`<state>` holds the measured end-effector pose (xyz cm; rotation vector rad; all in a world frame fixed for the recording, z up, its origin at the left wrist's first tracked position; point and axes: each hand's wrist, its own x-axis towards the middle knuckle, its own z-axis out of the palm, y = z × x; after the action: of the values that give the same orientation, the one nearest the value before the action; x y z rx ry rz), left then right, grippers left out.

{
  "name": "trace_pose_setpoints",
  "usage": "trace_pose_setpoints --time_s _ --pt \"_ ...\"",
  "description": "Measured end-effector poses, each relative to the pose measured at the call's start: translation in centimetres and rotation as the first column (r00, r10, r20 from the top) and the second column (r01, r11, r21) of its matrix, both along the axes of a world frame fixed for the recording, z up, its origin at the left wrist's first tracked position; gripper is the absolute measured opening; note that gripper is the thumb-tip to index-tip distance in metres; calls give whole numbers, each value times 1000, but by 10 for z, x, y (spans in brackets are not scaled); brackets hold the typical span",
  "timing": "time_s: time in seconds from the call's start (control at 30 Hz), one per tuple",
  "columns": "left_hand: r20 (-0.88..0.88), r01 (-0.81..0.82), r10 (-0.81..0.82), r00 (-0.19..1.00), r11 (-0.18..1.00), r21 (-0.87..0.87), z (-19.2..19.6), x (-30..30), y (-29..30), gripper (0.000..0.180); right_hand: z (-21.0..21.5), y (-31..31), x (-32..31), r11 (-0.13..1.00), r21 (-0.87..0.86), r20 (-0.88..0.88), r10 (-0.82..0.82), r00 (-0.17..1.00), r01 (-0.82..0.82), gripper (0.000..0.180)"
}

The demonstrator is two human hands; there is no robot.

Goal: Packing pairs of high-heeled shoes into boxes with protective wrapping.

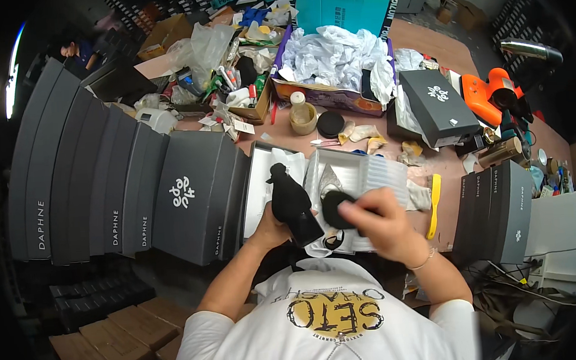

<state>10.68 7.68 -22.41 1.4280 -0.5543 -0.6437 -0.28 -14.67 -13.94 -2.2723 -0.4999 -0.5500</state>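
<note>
Above an open shoe box (367,175) on the cluttered surface (438,45), the left hand (271,230) clamps a black high-heeled shoe (291,203) upright, steadying it while the right hand (376,219) pinches a black pad (336,207) against it.

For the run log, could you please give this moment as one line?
left hand: holds black shoe | right hand: presses black pad to shoe | below: open shoebox | left: stacked grey boxes
</note>
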Motion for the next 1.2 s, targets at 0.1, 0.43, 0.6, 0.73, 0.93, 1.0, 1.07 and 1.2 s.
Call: trace_pose_setpoints --time_s 0.1,0.43,0.6,0.73,0.93,1.0,1.07,1.2 --pt "59 99 -97 993 994 -37 9 2 -1 19 -3 33 10 954 -216 135 240 961 -208 34" --pt "202 119 -168 965 965 234 23 6 13 28 -7 45 4 974 -155 93 181 979 -165 39" --pt "100 43 -43 994 999 9 -3 13 16 32 -77 -15 -20 947 -319 -252 -118 961 33 46" --pt "203 -94 90 975 996 7 -19 14 14 34 -50 -16 -19 947 69 -297 -281 913 314 53" --pt "611 -269 194 767 962 33 16 8 -8 34 -57 -8 -25 863 223 -339 -368 866 454 47" --pt "559 -269 160 814 956 118 15 6 -11 33 -50 -5 -22 843 271 -303 -383 873 464 48" --pt "510 -276 121 852 930 241 1 6 -16 33 -28 8 -10 841 284 -233 -405 884 460 50" --pt "241 -141 84 967 963 231 -2 -3 -36 36 -43 50 27 878 -230 150 -394 907 420 44"
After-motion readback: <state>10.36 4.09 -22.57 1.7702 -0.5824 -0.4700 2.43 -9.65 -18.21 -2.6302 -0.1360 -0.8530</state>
